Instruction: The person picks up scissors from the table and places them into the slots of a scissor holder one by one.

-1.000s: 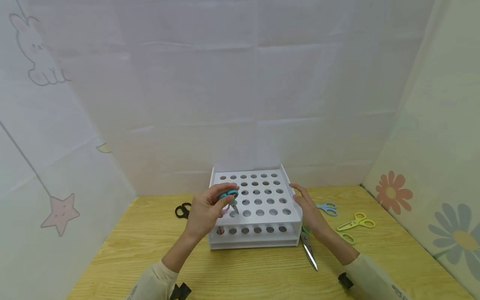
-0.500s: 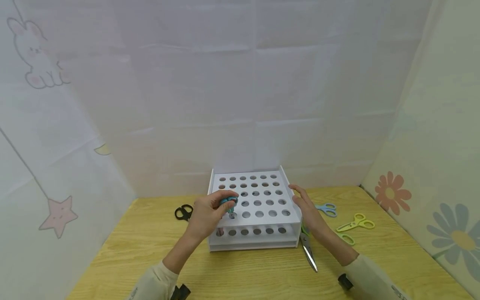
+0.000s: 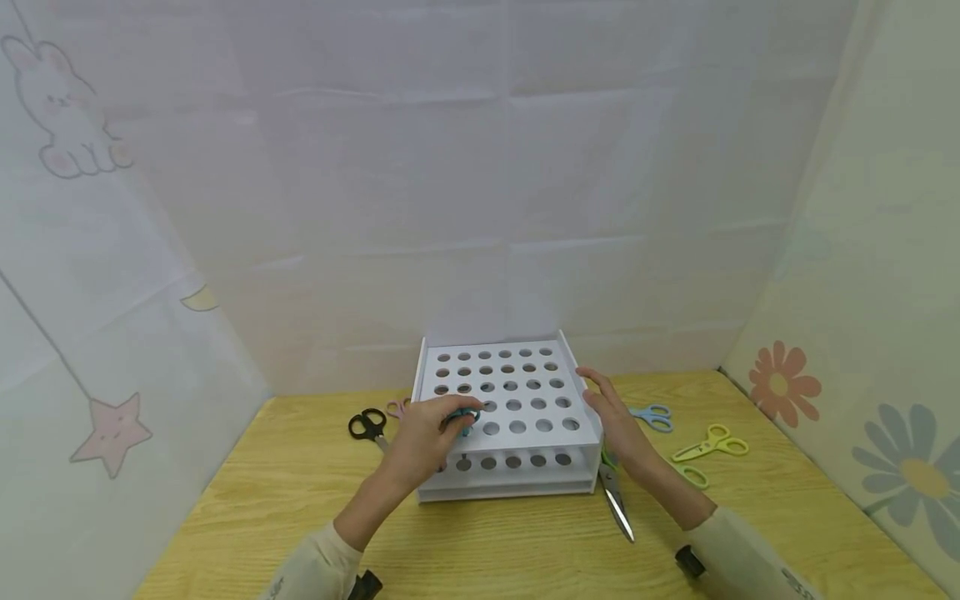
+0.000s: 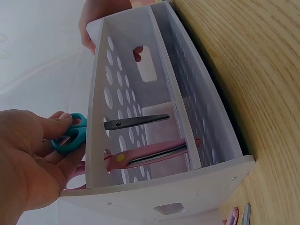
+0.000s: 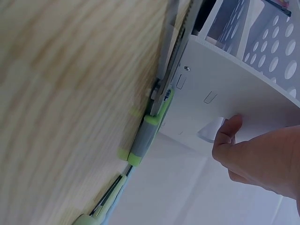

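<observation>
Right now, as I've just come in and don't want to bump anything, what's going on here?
Someone's left hand pinches teal scissors by the handles, blades pointing down through a hole in the top panel of a white rack. Pink scissors stand in the neighbouring hole, not held. The right hand touches the rack's right side wall. More scissors lie on the table, including a black-handled pair to the left and a yellow pair to the right.

A wood-grain table bears a white perforated rack. Around that, black-handled scissors and pink-handled scissors lie at nine o'clock, blue-handled scissors and yellow scissors near three, green-handled scissors at four.
</observation>
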A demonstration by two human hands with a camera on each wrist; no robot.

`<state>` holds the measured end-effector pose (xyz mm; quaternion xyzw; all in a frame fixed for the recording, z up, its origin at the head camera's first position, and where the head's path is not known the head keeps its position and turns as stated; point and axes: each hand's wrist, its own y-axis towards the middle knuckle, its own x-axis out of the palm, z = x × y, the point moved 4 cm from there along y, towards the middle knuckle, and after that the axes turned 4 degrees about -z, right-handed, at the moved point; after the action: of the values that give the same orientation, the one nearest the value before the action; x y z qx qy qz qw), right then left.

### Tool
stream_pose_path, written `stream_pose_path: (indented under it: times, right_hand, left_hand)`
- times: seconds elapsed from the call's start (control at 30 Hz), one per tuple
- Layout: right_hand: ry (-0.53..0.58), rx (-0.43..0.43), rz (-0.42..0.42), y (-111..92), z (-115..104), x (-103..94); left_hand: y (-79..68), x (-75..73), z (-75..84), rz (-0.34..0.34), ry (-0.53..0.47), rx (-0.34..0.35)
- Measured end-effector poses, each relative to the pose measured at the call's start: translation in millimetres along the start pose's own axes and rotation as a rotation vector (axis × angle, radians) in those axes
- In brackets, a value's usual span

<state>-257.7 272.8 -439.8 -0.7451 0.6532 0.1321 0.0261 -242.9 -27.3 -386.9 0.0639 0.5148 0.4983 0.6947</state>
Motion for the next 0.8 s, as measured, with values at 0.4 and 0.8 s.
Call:
stream_pose_path:
  times: [0.4,0.8]
  right_hand:
    - [-0.008,-0.017,0.009,-0.2,-1.8,-1.9]
    - [-0.014,-0.015,0.008,2.3,0.7,-0.3]
  left_hand:
    - [2.3,4.2,1.4,0.018,-0.032,-0.012]
    - [-2.2,15.0,-2.4,0.011,-0.001,0.01]
